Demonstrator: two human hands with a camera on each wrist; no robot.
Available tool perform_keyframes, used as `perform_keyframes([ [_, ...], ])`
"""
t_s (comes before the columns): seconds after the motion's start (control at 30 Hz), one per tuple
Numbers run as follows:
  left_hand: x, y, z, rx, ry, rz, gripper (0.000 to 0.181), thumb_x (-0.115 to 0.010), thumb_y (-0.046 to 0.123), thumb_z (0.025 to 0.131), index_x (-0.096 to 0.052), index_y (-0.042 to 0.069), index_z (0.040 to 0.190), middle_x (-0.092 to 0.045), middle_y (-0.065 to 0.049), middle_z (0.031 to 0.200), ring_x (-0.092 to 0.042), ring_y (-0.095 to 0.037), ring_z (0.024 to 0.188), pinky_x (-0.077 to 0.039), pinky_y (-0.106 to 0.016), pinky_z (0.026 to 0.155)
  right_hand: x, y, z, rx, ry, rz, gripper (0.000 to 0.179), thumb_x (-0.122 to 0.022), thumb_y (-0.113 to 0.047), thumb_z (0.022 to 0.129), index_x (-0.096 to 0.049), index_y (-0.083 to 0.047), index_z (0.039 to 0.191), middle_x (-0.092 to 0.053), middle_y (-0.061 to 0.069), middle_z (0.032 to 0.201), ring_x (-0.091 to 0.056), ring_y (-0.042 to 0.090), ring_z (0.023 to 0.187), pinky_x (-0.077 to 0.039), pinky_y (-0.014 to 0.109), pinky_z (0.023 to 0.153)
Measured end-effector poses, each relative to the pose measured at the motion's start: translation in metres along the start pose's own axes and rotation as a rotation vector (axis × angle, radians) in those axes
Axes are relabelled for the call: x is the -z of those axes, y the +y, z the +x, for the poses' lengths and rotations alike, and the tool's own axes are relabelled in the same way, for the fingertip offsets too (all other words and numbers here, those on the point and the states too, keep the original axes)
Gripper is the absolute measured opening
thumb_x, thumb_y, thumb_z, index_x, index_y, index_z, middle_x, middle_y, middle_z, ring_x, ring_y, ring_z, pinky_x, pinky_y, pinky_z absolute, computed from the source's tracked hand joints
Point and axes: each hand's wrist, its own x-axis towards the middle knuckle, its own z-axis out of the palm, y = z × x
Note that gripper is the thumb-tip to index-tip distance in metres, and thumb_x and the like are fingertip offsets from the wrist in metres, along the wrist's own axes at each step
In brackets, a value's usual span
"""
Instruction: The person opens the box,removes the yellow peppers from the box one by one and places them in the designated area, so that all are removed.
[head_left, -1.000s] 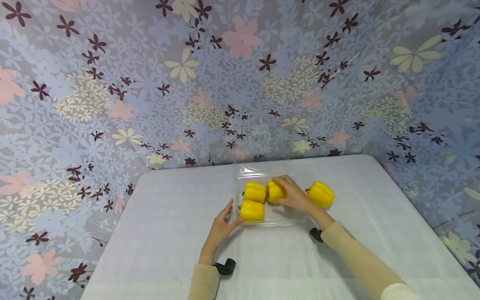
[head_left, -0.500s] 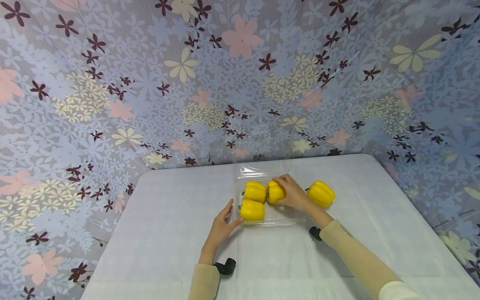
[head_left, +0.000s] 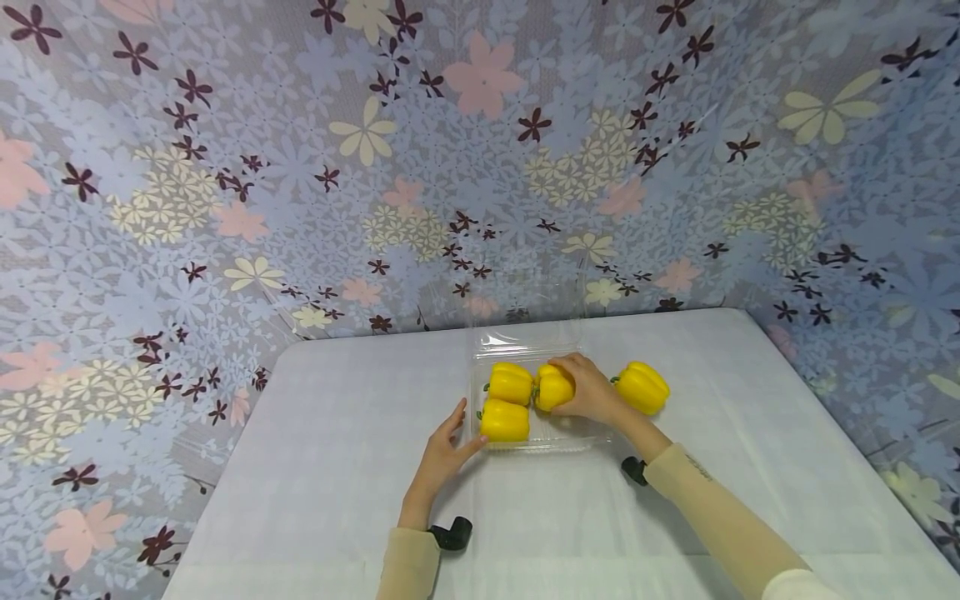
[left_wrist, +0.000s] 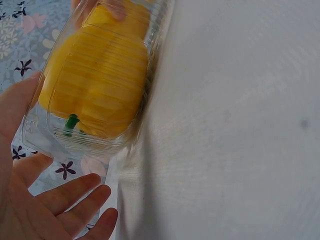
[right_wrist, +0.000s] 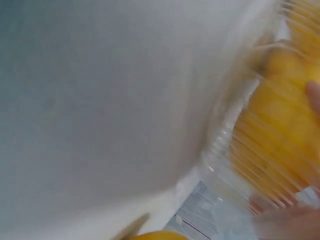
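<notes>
My right hand (head_left: 590, 394) grips a yellow bell pepper (head_left: 552, 388) inside the right half of a clear plastic clamshell container (head_left: 562, 428). Its fingers are over the back of the pepper and the thumb is at the near side. Two more yellow peppers sit in the container's left half, a far one (head_left: 510, 384) and a near one (head_left: 504, 422), green stems facing left. My left hand (head_left: 441, 457) is at the front left corner, fingers spread, thumb at the rim. In the left wrist view the near pepper (left_wrist: 95, 80) shows through the ribbed wall.
Another yellow bell pepper (head_left: 642, 387) lies on the white-covered table (head_left: 360, 433), to the right of the container. The clear lid (head_left: 525, 292) stands raised at the back, in front of the floral curtain (head_left: 300, 208). A dark wrist device (head_left: 452, 534) sticks out by the left sleeve.
The pepper in my right hand has shifted slightly toward the front right within the container. My left hand and the other peppers have stayed in place.
</notes>
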Motion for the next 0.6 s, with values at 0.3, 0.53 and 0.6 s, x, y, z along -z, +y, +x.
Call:
perform_keyframes([
  [0.3,-0.002,0.000,0.001,-0.010,-0.006,0.007,0.078,-0.069,0.034,0.087,-0.030,0.012,0.150,-0.034,-0.018,0.153,-0.040,-0.038,0.136,-0.036,-0.055,0.110,0.031,-0.011,-0.010,-0.042,0.044,0.060,0.081,-0.084,-0.032,0.069,-0.047,-0.008,0.137,-0.050,0.016,0.130,-0.048,0.036,0.120,-0.043,0.059,0.101],
  [0.53,-0.002,-0.001,0.000,-0.009,0.002,0.012,0.077,-0.069,0.033,0.087,-0.030,0.012,0.150,-0.034,-0.017,0.153,-0.040,-0.038,0.136,-0.037,-0.054,0.111,0.056,-0.001,-0.022,-0.073,0.083,0.078,0.083,-0.085,-0.033,0.069,-0.045,-0.010,0.138,-0.049,0.014,0.128,-0.048,0.034,0.117,-0.042,0.059,0.100],
  [0.6,-0.002,-0.002,0.000,-0.007,0.005,0.010,0.077,-0.069,0.033,0.087,-0.030,0.012,0.150,-0.034,-0.017,0.153,-0.040,-0.038,0.136,-0.037,-0.054,0.111,0.062,0.002,-0.024,-0.077,0.101,0.065,0.082,-0.085,-0.031,0.069,-0.045,-0.010,0.138,-0.049,0.014,0.127,-0.048,0.034,0.116,-0.043,0.059,0.099],
])
